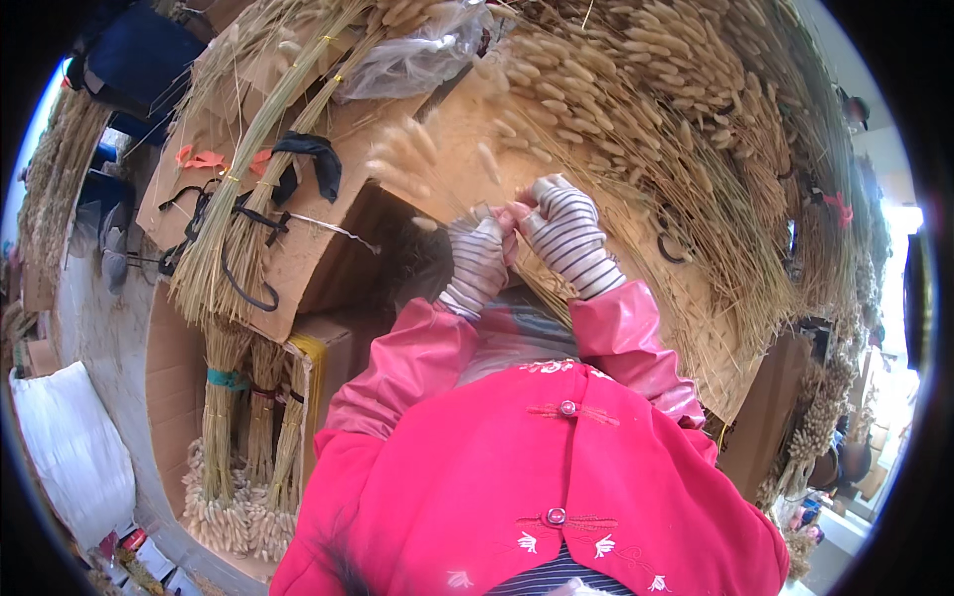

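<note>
Head view: both hands meet over the cardboard surface [308, 263], just beside its right half. The left hand [479, 260] and right hand [564, 233], each in a striped glove, pinch the same thin cluster of dried grass stems [422, 149], whose pale fuzzy heads fan up and left from the fingers. How many stems they grip is probably few, but the gloves hide it. The brittle stalks could snap or lose their heads if squeezed or bent sharply. Tied bundles [238, 417] stand below the cardboard's left edge.
</note>
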{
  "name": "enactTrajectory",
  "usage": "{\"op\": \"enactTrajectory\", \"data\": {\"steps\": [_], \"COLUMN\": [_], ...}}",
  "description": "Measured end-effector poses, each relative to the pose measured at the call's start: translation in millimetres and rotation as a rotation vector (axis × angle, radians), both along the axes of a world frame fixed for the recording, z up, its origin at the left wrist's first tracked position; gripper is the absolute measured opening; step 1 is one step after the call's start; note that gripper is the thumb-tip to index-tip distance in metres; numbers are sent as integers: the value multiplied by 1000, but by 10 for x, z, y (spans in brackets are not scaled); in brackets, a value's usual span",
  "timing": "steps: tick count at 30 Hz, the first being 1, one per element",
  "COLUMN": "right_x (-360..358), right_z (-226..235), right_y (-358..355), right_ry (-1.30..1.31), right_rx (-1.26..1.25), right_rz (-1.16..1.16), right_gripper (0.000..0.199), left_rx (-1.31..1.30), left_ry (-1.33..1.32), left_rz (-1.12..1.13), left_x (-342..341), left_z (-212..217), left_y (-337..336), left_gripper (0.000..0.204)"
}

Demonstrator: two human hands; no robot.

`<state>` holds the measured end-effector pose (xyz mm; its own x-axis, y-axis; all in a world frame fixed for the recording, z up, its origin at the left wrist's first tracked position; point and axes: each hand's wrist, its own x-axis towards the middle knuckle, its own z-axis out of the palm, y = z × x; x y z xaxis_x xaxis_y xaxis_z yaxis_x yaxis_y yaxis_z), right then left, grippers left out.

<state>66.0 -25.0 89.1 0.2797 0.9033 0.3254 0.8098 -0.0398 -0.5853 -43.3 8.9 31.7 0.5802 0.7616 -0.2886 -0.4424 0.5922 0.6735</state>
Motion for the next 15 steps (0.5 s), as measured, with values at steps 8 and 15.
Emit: {"op": "enactTrajectory", "data": {"steps": [8,15], "right_x": [211,316], "right_z": [272,399], "right_y": [-321,-110], "right_ry": [-377,183], "right_rx": [-1061,-513], "right_rz": [-101,36], "right_gripper": [17,28], "left_rx": [103,68], "left_ry": [34,-127], "left_rz": [23,-115], "left_x": [-32,13], "left_z": [-19,124], "left_y": [59,-14], "left_gripper": [21,22]}}
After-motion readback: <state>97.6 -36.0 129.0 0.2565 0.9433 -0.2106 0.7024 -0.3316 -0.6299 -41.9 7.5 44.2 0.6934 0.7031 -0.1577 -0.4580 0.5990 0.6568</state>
